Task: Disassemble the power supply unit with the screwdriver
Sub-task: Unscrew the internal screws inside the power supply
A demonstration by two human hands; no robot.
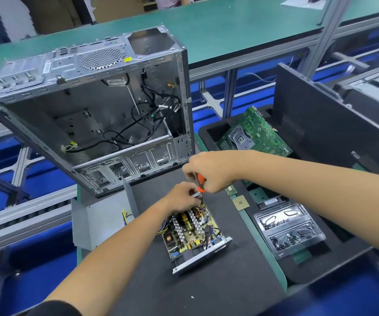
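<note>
Left hand [180, 197] and right hand [209, 172] meet, fingers curled.

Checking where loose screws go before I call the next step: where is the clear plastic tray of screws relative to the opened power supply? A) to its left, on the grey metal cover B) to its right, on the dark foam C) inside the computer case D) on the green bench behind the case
B: the clear tray lies on the dark foam right of the opened power supply.
</note>
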